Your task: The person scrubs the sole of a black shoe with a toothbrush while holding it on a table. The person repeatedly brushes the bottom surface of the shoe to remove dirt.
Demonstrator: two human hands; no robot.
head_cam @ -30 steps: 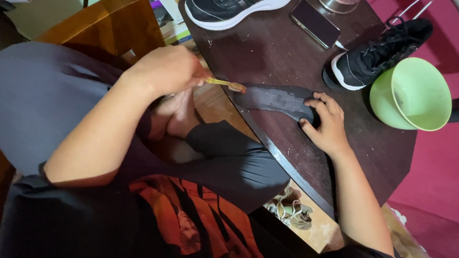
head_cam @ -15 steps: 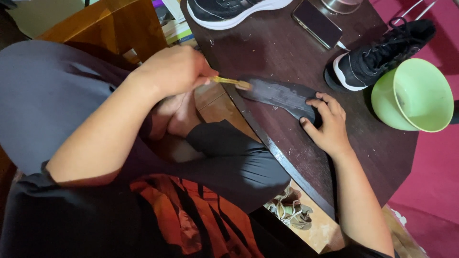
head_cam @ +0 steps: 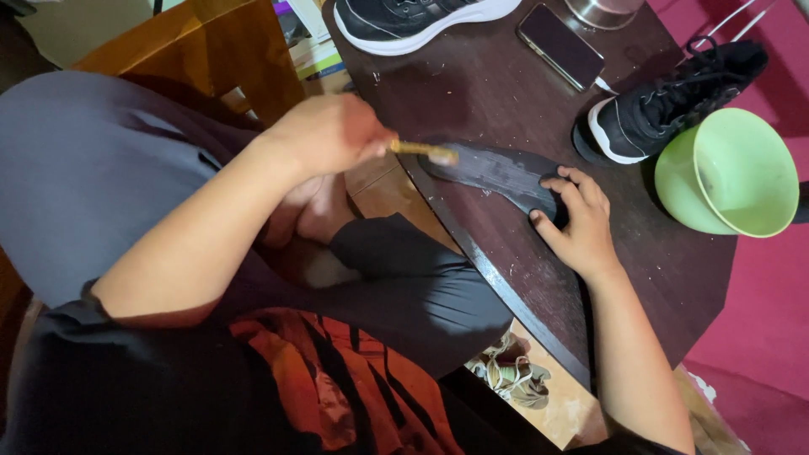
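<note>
I am closing my left hand [head_cam: 324,135] in a tight grip around the yellowish handle of a small brush [head_cam: 425,152], and its bristle end is touching the near tip of the black insole [head_cam: 497,173]. The insole is lying flat on the dark counter [head_cam: 472,84], just inside the counter's edge, with its long axis running from the brush tip away toward my right hand [head_cam: 577,215]. My right hand is pressing down on the insole's far end with fingers spread, not gripping anything. Beyond the insole, a black sneaker [head_cam: 674,101] is sitting beside a green bowl [head_cam: 729,173]; a dark phone [head_cam: 560,46] and a second black sneaker [head_cam: 413,21] are lying farther from it.
</note>
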